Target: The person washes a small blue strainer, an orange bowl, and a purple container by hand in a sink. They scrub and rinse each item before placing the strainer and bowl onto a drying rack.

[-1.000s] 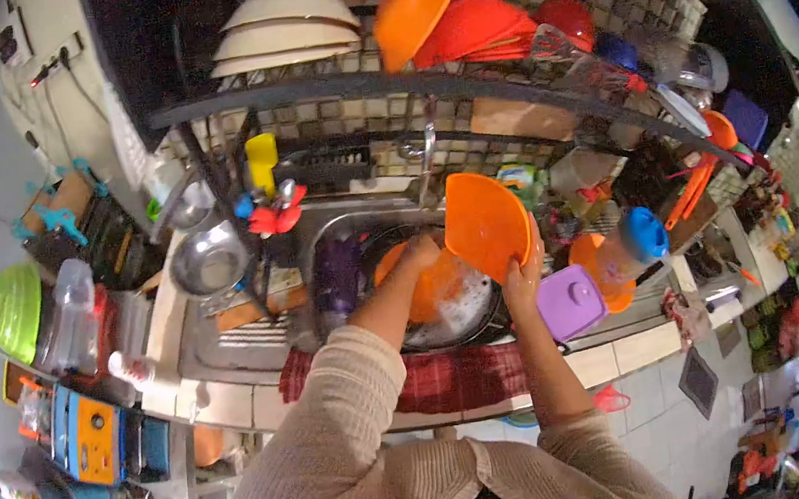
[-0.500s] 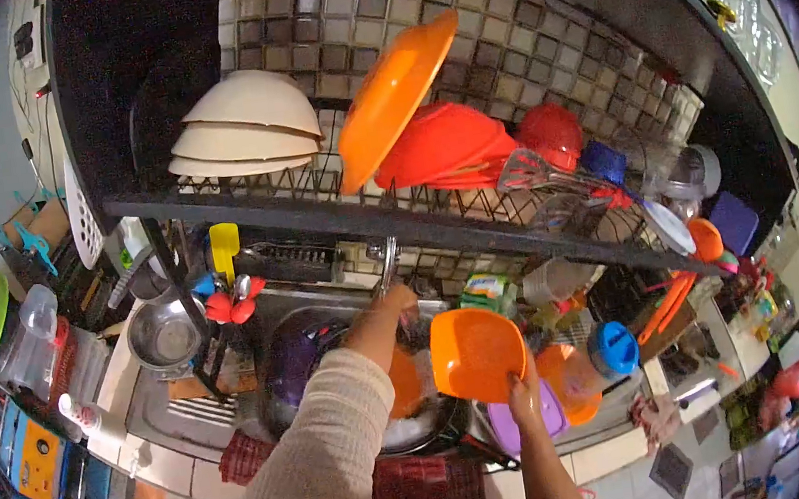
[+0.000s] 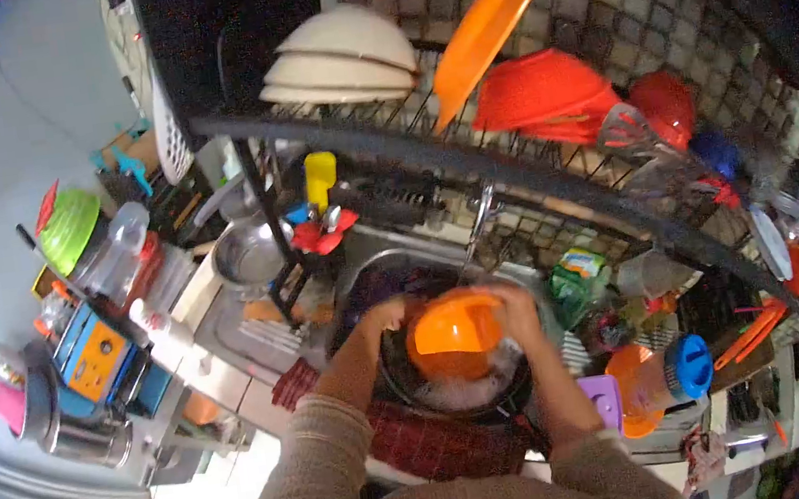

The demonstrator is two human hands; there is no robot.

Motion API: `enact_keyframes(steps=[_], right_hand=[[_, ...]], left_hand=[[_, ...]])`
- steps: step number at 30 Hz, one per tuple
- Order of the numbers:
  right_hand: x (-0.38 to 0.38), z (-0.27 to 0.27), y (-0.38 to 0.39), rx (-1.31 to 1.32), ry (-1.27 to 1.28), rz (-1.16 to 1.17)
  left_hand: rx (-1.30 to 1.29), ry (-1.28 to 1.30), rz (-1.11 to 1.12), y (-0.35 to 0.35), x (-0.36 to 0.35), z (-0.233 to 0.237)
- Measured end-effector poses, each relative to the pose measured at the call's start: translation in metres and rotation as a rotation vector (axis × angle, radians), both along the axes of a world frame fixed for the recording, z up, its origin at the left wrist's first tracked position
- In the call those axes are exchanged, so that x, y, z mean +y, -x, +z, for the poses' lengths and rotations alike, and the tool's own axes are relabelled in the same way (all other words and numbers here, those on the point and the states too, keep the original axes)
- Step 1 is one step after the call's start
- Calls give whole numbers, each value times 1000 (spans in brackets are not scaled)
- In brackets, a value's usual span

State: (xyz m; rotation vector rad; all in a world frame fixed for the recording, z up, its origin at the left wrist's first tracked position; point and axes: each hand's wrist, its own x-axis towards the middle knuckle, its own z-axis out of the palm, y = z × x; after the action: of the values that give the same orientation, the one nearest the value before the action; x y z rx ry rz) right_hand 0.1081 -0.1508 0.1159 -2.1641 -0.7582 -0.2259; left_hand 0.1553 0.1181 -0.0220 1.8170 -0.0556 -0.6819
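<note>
An orange bowl (image 3: 470, 323) is tilted over the sink, between my two hands. My right hand (image 3: 514, 310) is closed on its right rim. My left hand (image 3: 390, 313) is at the bowl's left edge with its fingers curled; motion blur and the bowl partly hide the fingertips. Beneath the bowl, a dark round basin (image 3: 398, 376) holds foamy water (image 3: 459, 393), and more orange shows under the bowl. Just behind stands the metal tap (image 3: 483, 210). A dark purple item (image 3: 395, 288) lies at the back left of the sink.
Overhead, a black rack (image 3: 377, 156) holds cream bowls (image 3: 344, 55), an orange plate (image 3: 488, 41) and red dishes (image 3: 546, 94). Right of the sink are a purple container (image 3: 601, 400) and a blue-lidded jug (image 3: 690, 368). A steel bowl (image 3: 254, 253) sits left.
My left hand has come down from the tap to the bowl's left side. My right hand has brought the orange bowl over the basin and tilted it. The view has shifted.
</note>
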Motion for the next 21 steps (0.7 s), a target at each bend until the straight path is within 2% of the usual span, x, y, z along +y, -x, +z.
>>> enact_keyframes(steps=[1,2,3,5,7,8,9,11,12,15,17,19,20,21], right_hand=[[15,0,-15,-29,89,45],[26,-34,-45,93,156,-39],[41,-6,-40,95,131,48],[53,-59,-71,219,107,41],[57,-114,-93,321,-37,-162],[56,-133,-96,457,-185,-208],[55,-142,-89,651,-377,-221],[55,-140,-68,1031,-693,-210],[54,-134,-55,1097,-788,-215],[45,-88,-12,1020,-910,-226],[32,-54,3,908,-974,-235],[16,-24,14,724,-745,-252],[5,-12,19,684,-645,-282],[-6,-7,25,678,-647,-303]], left_hand=[[121,264,-7,-8,22,-54],[242,535,-7,-11,43,-112],[327,529,69,16,47,-78],[495,698,216,54,48,4],[533,870,280,70,41,64],[491,1005,276,78,43,82],[493,1007,277,83,40,95],[318,934,398,84,27,109],[311,875,480,72,23,84],[202,816,592,61,-9,46],[154,855,519,66,-32,47],[346,1034,457,62,-57,36],[345,961,515,63,-72,33],[357,961,497,68,-78,36]])
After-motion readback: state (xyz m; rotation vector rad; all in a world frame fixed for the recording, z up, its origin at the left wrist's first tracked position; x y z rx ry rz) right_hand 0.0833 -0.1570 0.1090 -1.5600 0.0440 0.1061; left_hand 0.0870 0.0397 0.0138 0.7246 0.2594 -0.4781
